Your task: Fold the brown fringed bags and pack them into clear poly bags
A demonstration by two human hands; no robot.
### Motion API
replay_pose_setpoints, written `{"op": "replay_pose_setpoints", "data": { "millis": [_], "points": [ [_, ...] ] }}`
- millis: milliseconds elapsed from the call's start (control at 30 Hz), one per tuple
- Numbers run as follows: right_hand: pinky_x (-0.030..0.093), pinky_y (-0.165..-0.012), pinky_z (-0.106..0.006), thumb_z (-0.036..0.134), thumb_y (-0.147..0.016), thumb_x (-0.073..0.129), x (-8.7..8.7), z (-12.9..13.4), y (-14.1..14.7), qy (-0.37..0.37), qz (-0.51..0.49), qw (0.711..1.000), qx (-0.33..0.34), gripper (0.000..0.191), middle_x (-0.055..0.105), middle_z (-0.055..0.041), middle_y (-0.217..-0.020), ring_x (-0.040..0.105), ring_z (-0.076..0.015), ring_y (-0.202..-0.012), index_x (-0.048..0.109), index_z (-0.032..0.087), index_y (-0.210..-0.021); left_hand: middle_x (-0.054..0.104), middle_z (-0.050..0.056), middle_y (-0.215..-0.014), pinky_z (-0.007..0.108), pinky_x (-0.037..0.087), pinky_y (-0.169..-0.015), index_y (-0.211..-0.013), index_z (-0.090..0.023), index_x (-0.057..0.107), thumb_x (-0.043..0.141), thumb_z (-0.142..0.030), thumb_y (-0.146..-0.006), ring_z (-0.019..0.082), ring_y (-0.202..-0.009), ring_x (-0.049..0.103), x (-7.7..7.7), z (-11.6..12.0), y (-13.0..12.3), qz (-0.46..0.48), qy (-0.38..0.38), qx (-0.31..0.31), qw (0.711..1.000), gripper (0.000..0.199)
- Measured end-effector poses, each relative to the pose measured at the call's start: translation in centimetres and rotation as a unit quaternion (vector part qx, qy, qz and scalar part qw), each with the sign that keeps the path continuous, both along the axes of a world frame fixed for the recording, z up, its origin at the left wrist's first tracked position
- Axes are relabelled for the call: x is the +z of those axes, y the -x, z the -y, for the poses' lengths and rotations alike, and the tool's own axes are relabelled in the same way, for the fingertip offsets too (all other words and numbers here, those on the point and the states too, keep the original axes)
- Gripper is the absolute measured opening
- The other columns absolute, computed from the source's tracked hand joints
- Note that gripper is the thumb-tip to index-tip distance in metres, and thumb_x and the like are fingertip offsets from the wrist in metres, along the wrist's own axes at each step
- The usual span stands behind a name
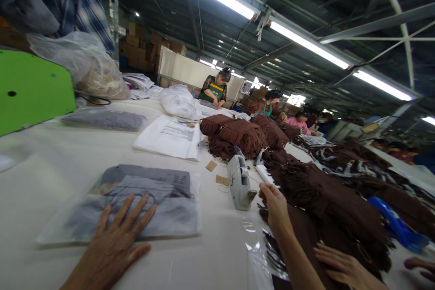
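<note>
My left hand [115, 240] lies palm down, fingers spread, on a clear plastic bag [163, 226] with a folded grey item and a printed sheet showing inside. My right hand [273, 199] is raised just right of a grey tape dispenser [239, 183], its fingertips pinched together. Whatever is between those fingertips is too small to make out. Brown fringed goods [326, 190] are heaped beyond and beside this hand. Two small brown tags [211, 166] rest by the dispenser.
Another person's hand [343, 265] touches the brown goods; part of a further hand [421, 267] shows at the right edge. White printed bags [171, 138], a packed grey bag [103, 118], a green box [34, 90] and a blue item [396, 226] lie around. People work farther back.
</note>
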State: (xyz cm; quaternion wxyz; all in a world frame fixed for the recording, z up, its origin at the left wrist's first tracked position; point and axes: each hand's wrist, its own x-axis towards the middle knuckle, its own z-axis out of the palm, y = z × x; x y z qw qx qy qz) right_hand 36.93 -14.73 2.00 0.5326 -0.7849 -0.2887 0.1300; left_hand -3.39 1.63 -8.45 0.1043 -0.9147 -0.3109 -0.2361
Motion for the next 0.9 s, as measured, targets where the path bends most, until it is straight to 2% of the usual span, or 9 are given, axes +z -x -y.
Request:
{"op": "replay_pose_setpoints", "data": {
  "millis": [200,300,367,433,533,600,667,800,900],
  "points": [
    [0.037,-0.047,-0.028,0.061,-0.061,0.063,-3.7,3.4,1.6,0.050,-0.095,0.994,0.013,0.043,0.041,0.0045,-0.051,0.039,-0.0121,-0.045,0.042,0.023,-0.056,0.047,0.007,-0.146,0.067,0.008,-0.110,-0.137,-0.037,0.051,0.063,-0.047,-0.081,0.041,-0.136,0.035,0.1,0.4,-0.1,0.024,0.009,0.011,1.000,0.058],
    [0.041,-0.055,-0.028,0.057,-0.064,0.066,-2.2,3.1,3.3,0.068,-0.075,0.990,0.098,0.040,0.049,0.0019,-0.057,0.046,-0.0139,-0.053,0.051,0.021,-0.060,0.045,0.004,-0.148,0.063,0.005,-0.113,-0.138,-0.040,0.047,0.058,-0.069,-0.078,0.037,-0.138,0.032,0.8,0.9,0.0,0.033,0.039,0.016,0.999,0.067],
    [0.042,-0.061,-0.027,0.051,-0.073,0.064,0.5,1.5,5.6,0.086,-0.040,0.969,0.230,0.034,0.054,0.0010,-0.061,0.051,-0.0148,-0.060,0.056,0.020,-0.064,0.043,0.005,-0.150,0.062,0.004,-0.113,-0.140,-0.040,0.044,0.054,-0.074,-0.077,0.037,-0.139,0.030,1.3,1.1,0.1,0.023,0.054,0.015,0.998,0.073],
    [0.041,-0.061,-0.025,0.044,-0.077,0.062,3.7,-1.3,9.0,0.139,-0.022,0.909,0.393,0.026,0.058,0.0010,-0.063,0.052,-0.0145,-0.062,0.061,0.019,-0.069,0.041,0.006,-0.151,0.062,0.003,-0.113,-0.142,-0.039,0.041,0.052,-0.074,-0.078,0.036,-0.140,0.029,1.6,1.3,0.2,0.011,0.062,0.014,0.998,0.074],
    [0.041,-0.060,-0.021,0.034,-0.080,0.061,7.4,-6.8,14.0,0.255,0.085,0.762,0.589,0.017,0.066,0.0020,-0.075,0.056,-0.0128,-0.067,0.069,0.020,-0.082,0.040,0.005,-0.152,0.062,-0.003,-0.114,-0.144,-0.037,0.040,0.049,-0.076,-0.079,0.036,-0.141,0.026,1.6,1.4,0.3,0.011,0.054,0.014,0.998,0.075],
    [0.040,-0.055,-0.018,0.037,-0.080,0.063,8.4,-10.9,16.4,0.336,0.217,0.661,0.635,0.019,0.068,0.0040,-0.076,0.058,-0.0115,-0.067,0.070,0.021,-0.086,0.040,0.004,-0.152,0.060,-0.006,-0.114,-0.144,-0.036,0.039,0.046,-0.077,-0.080,0.036,-0.141,0.025,1.4,1.4,0.4,0.014,0.033,0.011,0.999,0.077],
    [0.041,-0.054,-0.018,0.038,-0.077,0.067,8.2,-14.6,18.2,0.383,0.327,0.594,0.627,0.019,0.070,0.0043,-0.075,0.061,-0.0122,-0.066,0.071,0.022,-0.086,0.039,0.004,-0.152,0.060,-0.007,-0.114,-0.145,-0.036,0.037,0.044,-0.077,-0.080,0.036,-0.141,0.024,1.2,1.3,0.4,0.009,0.018,0.008,1.000,0.077],
    [0.047,-0.069,-0.031,0.026,-0.061,0.078,5.8,-19.2,20.7,0.389,0.448,0.561,0.578,0.015,0.072,-0.0056,-0.074,0.066,-0.0244,-0.076,0.071,0.017,-0.071,0.037,0.004,-0.153,0.060,-0.008,-0.114,-0.147,-0.036,0.033,0.043,-0.076,-0.082,0.036,-0.141,0.024,0.9,1.2,0.4,-0.002,0.016,0.007,1.000,0.077],
    [0.043,-0.090,-0.039,0.023,-0.060,0.079,3.8,-20.0,21.6,0.348,0.507,0.570,0.545,0.019,0.073,-0.0101,-0.089,0.064,-0.0300,-0.094,0.072,0.017,-0.077,0.038,0.004,-0.153,0.061,-0.007,-0.114,-0.146,-0.036,0.035,0.044,-0.077,-0.081,0.037,-0.140,0.027,0.8,1.2,0.4,0.004,0.017,0.007,1.000,0.077]
  ]
}}
